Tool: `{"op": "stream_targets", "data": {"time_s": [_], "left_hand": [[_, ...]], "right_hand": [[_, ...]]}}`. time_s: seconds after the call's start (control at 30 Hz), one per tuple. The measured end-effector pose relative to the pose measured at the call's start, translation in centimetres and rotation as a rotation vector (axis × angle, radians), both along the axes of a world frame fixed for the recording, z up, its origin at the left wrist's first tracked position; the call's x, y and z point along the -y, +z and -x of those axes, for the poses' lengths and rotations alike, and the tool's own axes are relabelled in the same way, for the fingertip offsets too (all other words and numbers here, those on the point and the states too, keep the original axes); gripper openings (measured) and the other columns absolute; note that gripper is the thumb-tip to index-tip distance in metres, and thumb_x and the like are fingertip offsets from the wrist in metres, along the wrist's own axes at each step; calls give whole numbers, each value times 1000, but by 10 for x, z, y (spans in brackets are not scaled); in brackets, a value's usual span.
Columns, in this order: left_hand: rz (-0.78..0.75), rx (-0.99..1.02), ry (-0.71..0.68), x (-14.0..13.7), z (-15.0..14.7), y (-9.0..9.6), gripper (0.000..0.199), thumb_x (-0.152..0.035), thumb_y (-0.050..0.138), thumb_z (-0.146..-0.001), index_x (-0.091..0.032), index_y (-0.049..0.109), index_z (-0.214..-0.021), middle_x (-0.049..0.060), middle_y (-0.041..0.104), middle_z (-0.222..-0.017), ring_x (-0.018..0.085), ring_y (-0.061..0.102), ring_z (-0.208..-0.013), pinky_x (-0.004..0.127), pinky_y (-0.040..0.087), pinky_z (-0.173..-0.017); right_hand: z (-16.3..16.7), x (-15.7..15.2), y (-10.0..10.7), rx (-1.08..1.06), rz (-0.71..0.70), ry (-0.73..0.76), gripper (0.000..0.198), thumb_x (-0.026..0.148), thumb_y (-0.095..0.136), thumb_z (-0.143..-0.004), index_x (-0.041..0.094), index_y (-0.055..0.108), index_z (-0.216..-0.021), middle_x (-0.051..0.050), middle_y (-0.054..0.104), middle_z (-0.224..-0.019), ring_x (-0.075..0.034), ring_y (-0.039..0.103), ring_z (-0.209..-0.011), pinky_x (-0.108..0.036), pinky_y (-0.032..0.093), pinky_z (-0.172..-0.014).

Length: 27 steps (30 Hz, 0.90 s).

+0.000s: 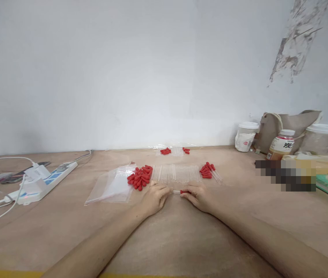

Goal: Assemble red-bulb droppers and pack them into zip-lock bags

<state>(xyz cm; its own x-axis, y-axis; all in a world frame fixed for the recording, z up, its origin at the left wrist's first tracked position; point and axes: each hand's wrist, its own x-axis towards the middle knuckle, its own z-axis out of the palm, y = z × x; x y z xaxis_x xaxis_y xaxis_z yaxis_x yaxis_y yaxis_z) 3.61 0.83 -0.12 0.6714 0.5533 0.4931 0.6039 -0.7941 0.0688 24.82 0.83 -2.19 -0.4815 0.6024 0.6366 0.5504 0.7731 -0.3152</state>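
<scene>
Bare forearms [103, 239], left hand [155, 196] pinching a clear tube [176, 192], right hand [200, 195] a red bulb [182, 191]; lidded cup [244, 139] beyond (contents hidden)

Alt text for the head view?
A person's left hand holds a clear tube and right hand the red bulb at its end, over a brown table. Beyond them, a row of clear tubes lies between two piles of red bulbs; a white power strip sits at left.

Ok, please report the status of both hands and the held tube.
Left hand holding clear tube. Right hand holding red bulb at tube's other end. Red bulb pile, tube row just beyond; no blockage seen.
</scene>
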Motion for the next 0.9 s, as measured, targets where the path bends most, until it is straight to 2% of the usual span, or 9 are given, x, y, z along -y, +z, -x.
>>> {"op": "stream_targets", "data": {"time_s": [0.27,0.5,0.63,0.73,0.83,0.9], "left_hand": [[-32,14,-2,1,-4,-5,20,-17,38,-86,-18,58,-86,2,63,-73,15,56,-69,30,31,-69],[-18,17,-16,0,-7,-8,20,-17,39,-85,-19,59,-89,2,63,-72,15,55,-65,31,31,-69],[12,28,-4,0,-8,-6,20,-18,40,-85,-19,59,-88,2,64,-73,15,56,-68,31,32,-71],[48,75,9,2,-10,-6,21,-21,39,-87,-20,59,-90,1,66,-75,15,57,-68,30,33,-71],[84,158,16,4,-11,-5,21,-25,40,-88,-22,58,-97,0,67,-86,15,58,-73,30,33,-74],[111,202,11,5,-11,-4,22,-29,44,-86,-23,54,-104,0,67,-86,15,58,-73,31,34,-76]], "right_hand": [[1,2,4,155,-48,2,15,25,46,-82,18,59,-85,-3,62,-77,-15,54,-75,-31,35,-74],[4,3,5,208,-51,-18,18,26,44,-83,18,59,-85,-4,62,-75,-15,54,-74,-31,32,-72],[3,2,7,167,-15,-5,18,26,45,-82,18,61,-86,-4,62,-77,-16,54,-75,-32,34,-74],[1,-1,10,-2,108,34,18,29,48,-80,20,62,-85,-5,63,-81,-16,55,-78,-31,38,-73],[4,-3,11,-316,366,62,22,36,55,-75,20,60,-89,-3,62,-78,-16,56,-75,-29,42,-69],[7,-5,11,-539,529,73,29,38,59,-70,20,56,-92,0,60,-73,-14,55,-68,-27,43,-64]]}}
